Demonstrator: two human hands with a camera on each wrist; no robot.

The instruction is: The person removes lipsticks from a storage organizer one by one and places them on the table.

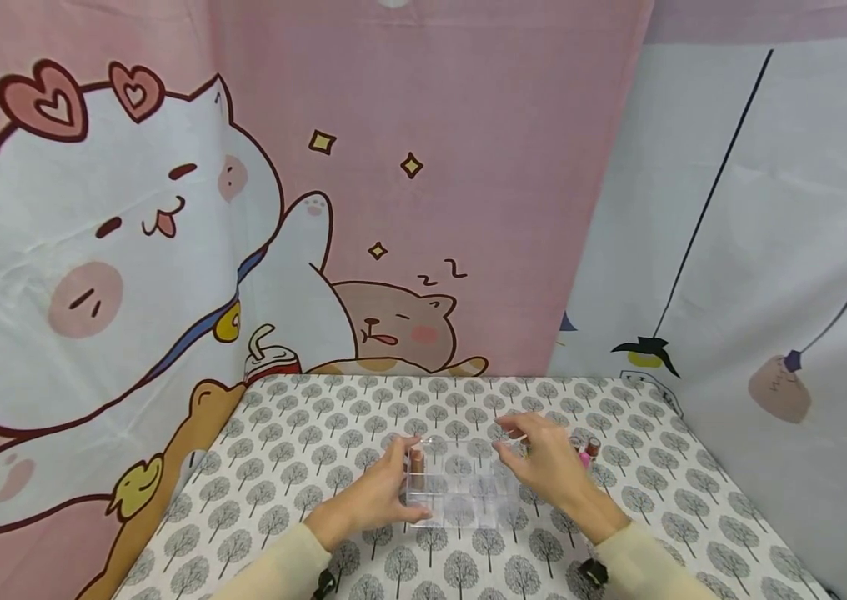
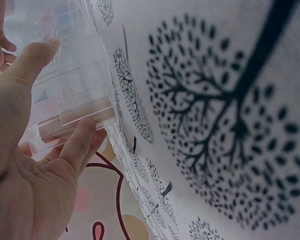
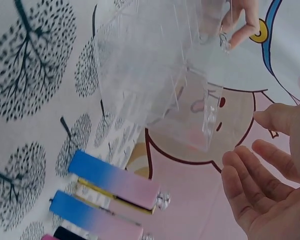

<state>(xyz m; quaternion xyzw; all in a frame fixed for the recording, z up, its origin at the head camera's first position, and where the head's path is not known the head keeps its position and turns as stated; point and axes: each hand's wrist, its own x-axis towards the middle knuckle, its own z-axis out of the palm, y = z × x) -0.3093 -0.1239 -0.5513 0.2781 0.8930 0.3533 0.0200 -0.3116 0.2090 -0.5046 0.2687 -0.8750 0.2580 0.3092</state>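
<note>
A clear plastic organizer (image 1: 461,483) with divided compartments stands on the patterned cloth in front of the person. My left hand (image 1: 378,493) grips its left end, the thumb on the near side and fingers at the far side. Inside the leftmost compartment is a brown tube (image 1: 418,468), seen through the clear wall in the left wrist view. My right hand (image 1: 549,460) is raised by the organizer's right end, fingers loosely bent and apart from it. In the right wrist view, nothing lies between the thumb and fingers of that hand (image 3: 270,175).
Beyond the right hand stand several small cosmetics, including a brown-topped one (image 1: 593,448) and a pink one (image 1: 584,459). Two slim blue-to-pink containers (image 3: 115,177) with clear knobs show in the right wrist view. Cartoon-printed curtains (image 1: 468,208) border the table.
</note>
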